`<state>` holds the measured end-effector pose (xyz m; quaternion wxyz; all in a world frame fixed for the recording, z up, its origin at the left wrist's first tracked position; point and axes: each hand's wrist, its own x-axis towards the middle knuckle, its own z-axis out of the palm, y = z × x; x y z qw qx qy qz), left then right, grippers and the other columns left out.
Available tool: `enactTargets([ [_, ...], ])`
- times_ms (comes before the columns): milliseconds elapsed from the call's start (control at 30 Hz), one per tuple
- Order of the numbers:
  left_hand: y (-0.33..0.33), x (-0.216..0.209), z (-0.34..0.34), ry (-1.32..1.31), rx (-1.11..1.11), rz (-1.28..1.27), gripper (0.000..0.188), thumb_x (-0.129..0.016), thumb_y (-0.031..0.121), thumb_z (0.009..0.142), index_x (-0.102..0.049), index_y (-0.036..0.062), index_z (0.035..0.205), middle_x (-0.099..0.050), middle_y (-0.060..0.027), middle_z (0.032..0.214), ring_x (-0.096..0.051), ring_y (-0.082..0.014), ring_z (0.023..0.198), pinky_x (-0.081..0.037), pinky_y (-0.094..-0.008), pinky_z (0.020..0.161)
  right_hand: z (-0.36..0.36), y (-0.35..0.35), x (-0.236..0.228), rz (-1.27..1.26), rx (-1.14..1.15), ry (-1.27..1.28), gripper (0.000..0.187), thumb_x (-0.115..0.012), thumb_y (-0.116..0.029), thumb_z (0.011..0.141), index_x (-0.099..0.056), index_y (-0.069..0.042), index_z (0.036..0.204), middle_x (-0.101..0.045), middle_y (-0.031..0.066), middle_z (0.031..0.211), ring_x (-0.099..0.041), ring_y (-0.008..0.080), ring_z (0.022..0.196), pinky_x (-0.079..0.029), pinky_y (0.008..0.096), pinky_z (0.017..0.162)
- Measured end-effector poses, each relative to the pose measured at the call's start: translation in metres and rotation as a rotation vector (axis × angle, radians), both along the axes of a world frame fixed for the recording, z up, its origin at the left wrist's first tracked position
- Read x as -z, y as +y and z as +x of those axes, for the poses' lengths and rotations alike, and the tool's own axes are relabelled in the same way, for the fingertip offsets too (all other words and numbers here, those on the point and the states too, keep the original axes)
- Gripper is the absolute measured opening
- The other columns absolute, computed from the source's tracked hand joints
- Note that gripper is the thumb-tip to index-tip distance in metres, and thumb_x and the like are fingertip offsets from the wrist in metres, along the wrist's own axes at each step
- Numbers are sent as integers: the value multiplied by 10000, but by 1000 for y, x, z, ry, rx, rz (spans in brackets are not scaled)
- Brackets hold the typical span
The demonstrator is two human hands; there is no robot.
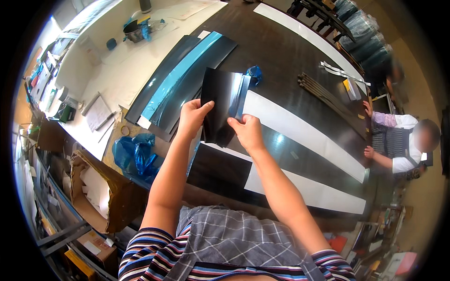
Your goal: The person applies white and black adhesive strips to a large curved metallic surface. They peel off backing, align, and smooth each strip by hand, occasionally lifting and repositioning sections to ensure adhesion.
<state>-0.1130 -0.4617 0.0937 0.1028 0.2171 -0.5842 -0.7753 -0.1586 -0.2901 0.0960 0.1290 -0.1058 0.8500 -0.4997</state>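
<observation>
Sheet (218,96), black and glossy, one in number, is held up over the dark table (276,47) by both of the person's hands. The left hand (190,119) pinches its left edge, thumb across the face; the fingers behind are hidden. The right hand (248,133) pinches its right edge low down, thumb against forefinger; whether it has film, sheet or both, I can't tell.

I'd judge the work partway: one strip of blue film (244,91) lies along the sheet's right margin, and the rest of its face looks bare. Whether film is going on or coming off, I can't say.

Just below the sheet, one black panel (218,166) covers the near end of a white strip. I count three such strips: that lower one (309,189), a middle one (300,133) running off right of the sheet, and a long one (309,33) well beyond it. Left of the sheet lie dark panels (161,82), overlapping too much to count, with one light-blue strip (185,72). Two blue plastic wads show: a small one (255,72) just beside the sheet's upper right, a big one (136,152) to its lower left. Well right of the sheet, one co-worker (393,150) rests two hands at the table's edge.
</observation>
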Motion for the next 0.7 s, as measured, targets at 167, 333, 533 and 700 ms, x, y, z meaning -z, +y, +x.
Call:
enactTargets([
  [167,-3,17,-22,-148,30,104,190,-651,178,874,-638,-12,880,-633,-39,702,-571,-110,540,-435,-251,477,-7,18,1,-359,69,-275,374,-672,-276,868,-558,-4,638,-569,73,563,-548,147,497,-445,303,510],
  [333,-34,49,-74,-163,1,-60,314,-691,240,834,-613,-36,962,-603,-62,690,-565,-147,493,-417,-261,410,-13,63,10,-76,228,-177,310,-645,-205,879,-527,-14,665,-573,55,558,-566,134,493,-461,278,477],
  [533,-13,18,-105,-107,-184,-1174,738,-723,384,780,-434,4,1342,-489,-231,1320,-486,-375,1204,-420,-426,993,6,114,26,-140,404,-150,263,-690,-105,806,-486,0,935,-594,72,653,-589,149,514,-471,283,459],
  [700,93,-49,-9,547,1085,-1213,750,-807,311,649,-508,124,1311,-556,-94,1277,-415,-262,1327,-147,-610,1119,27,126,31,17,494,23,589,-619,-42,768,-373,-15,1302,-607,101,671,-614,204,551,-490,330,537],
])
